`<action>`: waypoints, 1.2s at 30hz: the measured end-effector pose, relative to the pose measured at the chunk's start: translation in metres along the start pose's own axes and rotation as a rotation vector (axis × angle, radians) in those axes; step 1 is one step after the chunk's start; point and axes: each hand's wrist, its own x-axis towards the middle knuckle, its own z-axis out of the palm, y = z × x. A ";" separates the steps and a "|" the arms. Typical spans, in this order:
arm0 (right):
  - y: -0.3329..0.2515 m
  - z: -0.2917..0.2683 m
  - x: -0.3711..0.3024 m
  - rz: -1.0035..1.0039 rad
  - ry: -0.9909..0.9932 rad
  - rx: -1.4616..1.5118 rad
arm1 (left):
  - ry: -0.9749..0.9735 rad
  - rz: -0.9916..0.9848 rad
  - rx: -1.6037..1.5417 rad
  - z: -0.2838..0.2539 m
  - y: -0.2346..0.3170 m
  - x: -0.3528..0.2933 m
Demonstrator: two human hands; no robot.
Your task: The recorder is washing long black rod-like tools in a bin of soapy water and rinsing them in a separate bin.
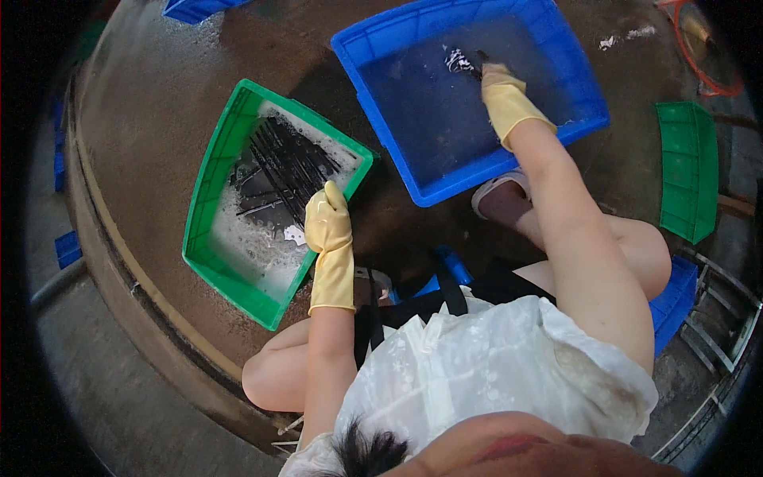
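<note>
My left hand [327, 219], in a yellow rubber glove, is closed at the right side of a green plastic bin [208, 191]. Its fingers curl out of sight, so what they hold, if anything, cannot be made out. Many thin black rods [290, 155] lie in a loose heap in the bin's foamy water. Over a larger blue bin [389, 163] reaches my right hand [502, 91], also gloved in yellow. Its fingers go down into the cloudy water [433, 111] and are hidden. A short dark piece [480, 70] shows beside them, near a bright glare patch.
The bins stand on a wet brown floor [151, 143]. Another green bin [687, 171] is at the right, by a blue one [675, 306] beside my leg. An orange hose [691, 56] curls at the far right. A raised edge [119, 254] curves along the left.
</note>
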 end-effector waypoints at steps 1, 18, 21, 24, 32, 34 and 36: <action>0.020 0.000 0.009 0.018 -0.002 0.003 | -0.010 0.014 -0.007 0.001 0.005 0.000; 0.084 0.000 0.071 0.211 0.049 0.331 | -0.097 -0.117 -0.066 -0.015 0.004 -0.002; 0.113 0.003 0.083 0.148 0.050 0.202 | -0.207 -0.055 -0.089 -0.008 0.007 0.005; 0.101 0.007 0.063 0.193 -0.024 0.219 | -0.142 -0.059 -0.045 -0.009 0.006 0.003; 0.120 0.034 0.058 0.364 0.023 0.216 | -0.214 -0.074 -0.068 -0.015 0.016 0.003; 0.122 0.031 0.069 0.342 0.016 0.185 | -0.113 -0.040 -0.053 -0.009 0.019 0.000; 0.122 0.032 0.073 0.308 0.004 0.153 | -0.123 -0.048 -0.084 -0.011 0.019 0.002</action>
